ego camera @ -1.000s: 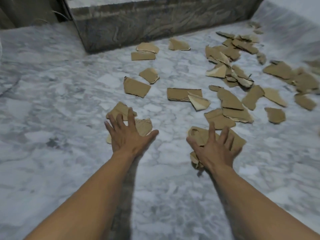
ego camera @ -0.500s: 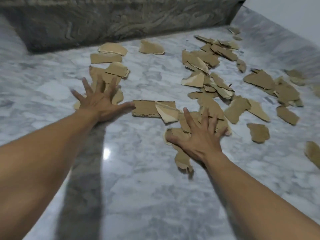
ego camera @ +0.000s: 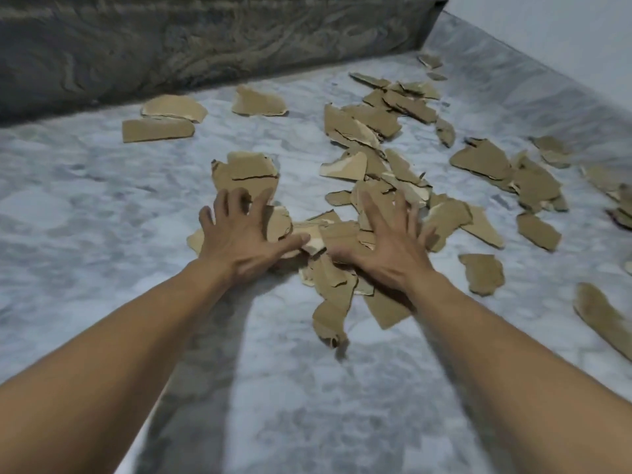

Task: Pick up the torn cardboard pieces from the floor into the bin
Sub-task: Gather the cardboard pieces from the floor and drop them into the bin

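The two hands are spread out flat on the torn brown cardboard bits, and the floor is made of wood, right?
Not quite: the floor is grey-white marble, not wood, as the head view shows. The rest holds: the left hand and the right hand lie spread flat on the torn brown cardboard pieces.

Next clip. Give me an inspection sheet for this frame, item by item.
Surface: grey-white marble floor, glossy.
Job's things: torn cardboard pieces strewn over the floor, densest to the right; a small heap lies under and between the hands; bin not in view.
Clutter: nothing seen.
Hands: left hand and right hand both flat, fingers spread, pressing on the heap; neither grips a piece.
Cables: nothing seen.
Surroundings: dark veined stone ledge at the back, pale wall at right.
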Demonstrator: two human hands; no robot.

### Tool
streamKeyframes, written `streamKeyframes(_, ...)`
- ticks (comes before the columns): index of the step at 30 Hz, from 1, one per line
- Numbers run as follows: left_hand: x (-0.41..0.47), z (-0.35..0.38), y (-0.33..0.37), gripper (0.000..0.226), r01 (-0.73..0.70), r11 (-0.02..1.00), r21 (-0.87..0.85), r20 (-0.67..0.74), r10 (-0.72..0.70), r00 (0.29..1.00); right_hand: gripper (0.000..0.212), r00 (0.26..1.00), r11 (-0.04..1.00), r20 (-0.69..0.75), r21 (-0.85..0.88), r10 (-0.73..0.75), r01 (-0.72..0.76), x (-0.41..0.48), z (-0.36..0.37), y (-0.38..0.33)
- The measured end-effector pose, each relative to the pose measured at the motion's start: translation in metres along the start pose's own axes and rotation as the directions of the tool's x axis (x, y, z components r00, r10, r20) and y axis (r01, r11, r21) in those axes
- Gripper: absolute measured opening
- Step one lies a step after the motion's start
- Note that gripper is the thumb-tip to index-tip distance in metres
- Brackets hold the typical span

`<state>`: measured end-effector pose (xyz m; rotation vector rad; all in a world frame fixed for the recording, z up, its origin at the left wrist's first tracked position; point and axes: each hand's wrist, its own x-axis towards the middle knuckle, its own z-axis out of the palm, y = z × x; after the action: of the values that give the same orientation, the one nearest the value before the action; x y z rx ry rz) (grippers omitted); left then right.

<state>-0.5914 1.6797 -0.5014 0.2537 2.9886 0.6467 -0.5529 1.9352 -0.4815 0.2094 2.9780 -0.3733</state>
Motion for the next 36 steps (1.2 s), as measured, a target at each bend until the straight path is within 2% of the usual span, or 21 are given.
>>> streamKeyframes(3, -0.007, 0.008, 0.014, 0.134, -0.061, 0.994, 0.091, 0.212, 0.04, 0.976, 0.099, 0.981, 0.981, 0.023, 0.009, 0.194, -0.194, 0.032, -0.015, 0.024)
streamKeyframes(4, -0.011, 0.013, 0.018, 0.138, -0.089, 0.986, 0.142, 0.234, 0.054, 0.971, 0.096, 0.964, 0.964, 0.054, 0.025, 0.262, -0.264, 0.04, -0.017, 0.029)
streamKeyframes(6, -0.016, 0.02, 0.025, 0.138, -0.094, 0.977, 0.192, 0.193, 0.056, 0.98, 0.085, 0.935, 0.941, 0.123, 0.026, 0.332, -0.337, 0.049, -0.016, 0.034)
streamKeyframes(8, -0.019, 0.022, 0.028, 0.13, -0.073, 0.982, 0.176, 0.124, 0.051, 0.991, 0.071, 0.941, 0.949, 0.138, 0.009, 0.31, -0.314, 0.046, -0.012, 0.031)
streamKeyframes(12, -0.023, 0.024, 0.03, 0.103, -0.068, 0.988, 0.137, 0.03, 0.065, 0.997, 0.051, 0.985, 0.989, 0.105, 0.052, 0.134, -0.14, 0.025, -0.015, 0.024)
streamKeyframes(14, -0.025, 0.024, 0.031, 0.094, -0.055, 0.987, 0.151, -0.014, 0.058, 0.998, 0.067, 0.987, 0.983, 0.109, 0.127, 0.118, -0.131, 0.018, -0.02, 0.025)
streamKeyframes(16, -0.03, 0.023, 0.036, 0.09, -0.017, 0.987, 0.158, -0.059, 0.027, 0.998, 0.092, 0.974, 0.98, 0.172, 0.107, 0.15, -0.17, 0.012, -0.019, 0.025)
streamKeyframes(18, -0.035, 0.022, 0.045, 0.088, 0.043, 0.995, 0.085, -0.108, -0.034, 0.994, 0.097, 0.985, 0.991, 0.128, 0.058, 0.117, -0.125, 0.004, -0.015, 0.023)
streamKeyframes(20, -0.036, 0.015, 0.055, 0.099, 0.151, 0.987, -0.047, -0.111, -0.156, 0.982, 0.096, 0.994, 0.992, -0.05, 0.082, 0.095, -0.091, 0.009, -0.017, 0.024)
streamKeyframes(22, -0.035, 0.007, 0.063, 0.127, 0.313, 0.946, -0.083, 0.002, -0.314, 0.949, 0.107, 0.968, 0.971, -0.102, 0.102, 0.228, -0.218, 0.024, -0.024, 0.033)
streamKeyframes(24, -0.04, 0.006, 0.073, 0.148, 0.414, 0.91, -0.003, 0.141, -0.41, 0.901, 0.113, 0.934, 0.926, 0.041, 0.123, 0.354, -0.356, 0.04, -0.032, 0.045)
streamKeyframes(26, -0.051, 0.013, 0.078, 0.155, 0.423, 0.901, 0.097, 0.149, -0.433, 0.889, 0.109, 0.926, 0.925, 0.181, 0.129, 0.331, -0.356, 0.049, -0.032, 0.042)
streamKeyframes(28, -0.051, 0.019, 0.082, 0.15, 0.442, 0.892, 0.094, 0.094, -0.45, 0.888, 0.103, 0.956, 0.965, 0.196, 0.099, 0.22, -0.242, 0.047, -0.025, 0.025)
streamKeyframes(31, -0.037, 0.017, 0.094, 0.14, 0.53, 0.848, -0.019, 0.143, -0.522, 0.841, 0.089, 0.984, 0.994, 0.154, 0.052, 0.085, -0.094, 0.028, -0.012, -0.001)
streamKeyframes(33, -0.032, 0.016, 0.096, 0.131, 0.568, 0.814, -0.126, 0.205, -0.539, 0.817, 0.089, 0.987, 0.99, 0.133, 0.098, 0.088, -0.101, 0.015, -0.01, -0.009)
streamKeyframes(36, -0.034, 0.007, 0.09, 0.104, 0.584, 0.752, -0.305, 0.309, -0.502, 0.808, 0.102, 0.971, 0.974, 0.17, 0.12, 0.169, -0.191, 0.003, -0.018, -0.011)
